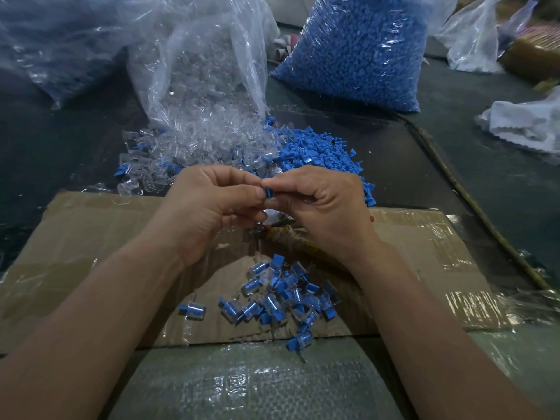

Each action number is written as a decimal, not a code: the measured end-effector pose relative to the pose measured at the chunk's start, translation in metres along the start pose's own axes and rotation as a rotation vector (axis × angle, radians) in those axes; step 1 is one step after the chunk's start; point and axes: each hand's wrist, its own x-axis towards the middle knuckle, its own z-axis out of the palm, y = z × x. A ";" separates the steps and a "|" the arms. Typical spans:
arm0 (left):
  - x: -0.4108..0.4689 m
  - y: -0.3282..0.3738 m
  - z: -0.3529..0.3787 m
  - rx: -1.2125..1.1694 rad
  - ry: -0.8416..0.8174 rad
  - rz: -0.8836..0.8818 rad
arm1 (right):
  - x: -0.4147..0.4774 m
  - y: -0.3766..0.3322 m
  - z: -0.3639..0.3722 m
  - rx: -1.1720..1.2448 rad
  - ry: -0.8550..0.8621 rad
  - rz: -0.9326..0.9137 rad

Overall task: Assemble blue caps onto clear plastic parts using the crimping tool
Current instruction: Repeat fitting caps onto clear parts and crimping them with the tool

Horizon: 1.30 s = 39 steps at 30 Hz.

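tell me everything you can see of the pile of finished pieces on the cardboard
The pile of finished pieces is a loose heap of small clear plastic bodies with blue caps seated inside, blue tabs sticking out. They lie tumbled at all angles on the taped brown cardboard, resting only on it and each other. One stray piece lies apart to the left.

I'm looking down at a dark counter [60, 153]. A cardboard sheet [91, 237] is lying flat on its near side, with a woven sack [257, 380] just beside the sheet's near edge. Beyond the sheet, clear parts [197, 147] are spilling from an open bag [200, 71] and touching a heap of blue caps [318, 150]. A full bag [357, 53] of caps is standing behind them, and a white cloth [527, 122] is lying at the far right.
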 end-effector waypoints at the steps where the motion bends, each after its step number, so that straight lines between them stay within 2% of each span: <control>1: 0.000 0.000 0.000 0.008 0.004 0.004 | 0.000 0.000 0.000 -0.002 -0.008 0.006; 3: -0.001 0.001 0.001 0.017 0.008 0.011 | 0.000 -0.002 -0.002 -0.009 -0.037 0.050; 6: -0.001 0.000 0.001 -0.021 0.044 0.028 | 0.001 0.001 -0.012 -0.030 -0.106 0.247; 10: 0.001 0.001 -0.001 -0.047 0.090 0.038 | 0.005 0.013 -0.035 -0.137 -0.330 0.512; 14: 0.003 0.000 -0.003 -0.053 0.107 0.042 | 0.005 0.017 -0.050 -0.258 -0.653 0.588; 17: 0.004 0.000 -0.005 -0.058 0.116 0.050 | 0.003 0.016 -0.053 -0.283 -0.774 0.610; 23: 0.006 -0.001 -0.007 -0.057 0.112 0.061 | 0.003 0.015 -0.046 -0.413 -0.808 0.570; 36: 0.009 -0.005 -0.012 -0.103 0.121 0.090 | 0.006 0.015 -0.030 -0.669 -0.649 0.385; 39: 0.010 -0.006 -0.014 -0.090 0.129 0.112 | 0.005 0.019 -0.033 -0.677 -0.555 0.380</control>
